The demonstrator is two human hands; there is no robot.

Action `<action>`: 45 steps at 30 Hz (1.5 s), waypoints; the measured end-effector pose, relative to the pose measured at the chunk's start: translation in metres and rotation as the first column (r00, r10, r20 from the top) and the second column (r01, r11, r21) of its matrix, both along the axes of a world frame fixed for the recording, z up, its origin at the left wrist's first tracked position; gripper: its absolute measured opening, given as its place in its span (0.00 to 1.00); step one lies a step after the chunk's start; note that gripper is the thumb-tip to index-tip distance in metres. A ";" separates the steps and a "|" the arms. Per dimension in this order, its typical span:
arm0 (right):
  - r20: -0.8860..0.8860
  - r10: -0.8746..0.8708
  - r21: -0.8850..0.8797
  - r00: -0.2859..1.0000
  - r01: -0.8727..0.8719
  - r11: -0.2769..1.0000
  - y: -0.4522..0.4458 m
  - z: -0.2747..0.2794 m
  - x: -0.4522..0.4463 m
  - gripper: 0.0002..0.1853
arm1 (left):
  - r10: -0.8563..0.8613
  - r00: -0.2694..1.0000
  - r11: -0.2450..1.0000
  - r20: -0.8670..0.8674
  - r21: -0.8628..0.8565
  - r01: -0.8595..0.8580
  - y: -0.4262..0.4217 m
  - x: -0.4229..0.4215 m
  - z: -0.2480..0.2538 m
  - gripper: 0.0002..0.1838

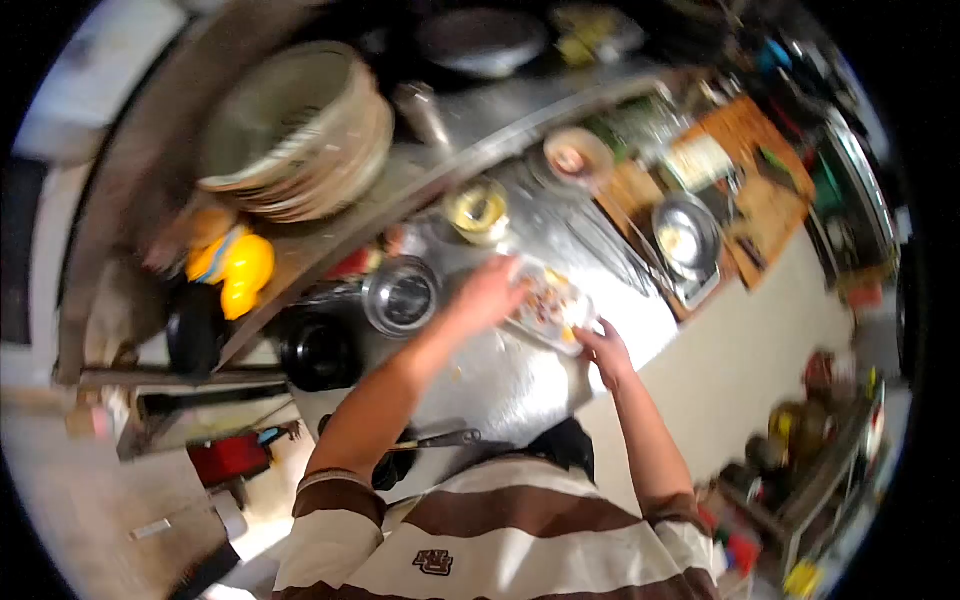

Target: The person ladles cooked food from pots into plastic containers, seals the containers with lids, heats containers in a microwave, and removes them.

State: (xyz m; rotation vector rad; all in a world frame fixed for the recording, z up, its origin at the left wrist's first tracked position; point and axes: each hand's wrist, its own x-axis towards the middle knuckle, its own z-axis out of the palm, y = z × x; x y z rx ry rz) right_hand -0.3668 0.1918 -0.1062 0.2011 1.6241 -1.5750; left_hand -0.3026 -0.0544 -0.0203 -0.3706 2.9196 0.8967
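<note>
A clear shallow food tray (548,310) holds reddish-brown and yellow pieces over the steel worktop; blur hides whether it rests on the metal. My left hand (490,292) is at its left side, fingers closed over the rim. At its lower right corner my right hand (607,355) grips the edge between thumb and fingers. Just above my left hand stands a tub with yellow contents (478,212). A round metal bowl (401,296) sits beside my left forearm.
A tall stack of pale bowls (300,130) and a yellow bottle (245,270) occupy the shelf at left. Right of the steel worktop (500,385) are a metal bowl (688,235) and a wooden cutting board (765,205). A black pot (320,350) stands at the left edge.
</note>
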 end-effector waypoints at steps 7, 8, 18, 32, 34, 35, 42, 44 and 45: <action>-0.106 0.242 -0.010 0.965 -0.244 0.970 0.030 0.038 -0.017 0.43 | -0.119 0.272 0.739 -0.955 -0.268 -0.619 -0.025 0.043 0.281 0.20; -0.136 0.279 -0.029 0.951 -0.285 0.958 0.038 0.043 -0.020 0.40 | 0.187 0.093 0.702 -0.978 0.067 -0.709 -0.023 0.044 0.316 0.25; -0.283 0.397 -0.160 0.873 -0.451 0.878 0.070 0.116 -0.034 0.23 | 0.353 0.175 0.207 -0.919 -0.105 -0.973 -0.120 0.079 0.414 0.31; -0.988 0.017 -0.134 0.153 -0.908 0.397 -0.181 0.403 0.056 0.19 | 0.198 -0.402 0.495 -0.894 0.445 -0.746 0.043 0.332 0.367 0.14; -0.989 -0.083 -0.146 0.122 -0.887 0.439 -0.234 0.434 0.081 0.22 | 0.215 -0.433 0.501 -0.875 0.480 -0.720 0.045 0.394 0.360 0.17; -0.985 -0.155 -0.147 0.082 -0.867 0.476 -0.261 0.446 0.091 0.23 | 0.215 -0.448 0.489 -0.868 0.493 -0.720 0.045 0.413 0.360 0.19; -0.946 -0.247 -0.323 0.208 -0.625 0.711 -0.375 0.516 0.134 0.38 | -0.293 0.183 -0.006 -0.938 -0.190 -0.982 0.057 0.402 0.329 0.23; -0.945 -0.112 -0.282 0.306 -0.593 0.754 -0.381 0.536 0.136 0.39 | -0.073 0.101 0.434 -0.992 -0.123 -0.892 -0.002 0.318 0.368 0.22; -0.936 -0.067 -0.266 0.345 -0.573 0.775 -0.383 0.544 0.136 0.40 | 0.053 0.057 0.596 -0.997 -0.014 -0.803 -0.031 0.276 0.387 0.22</action>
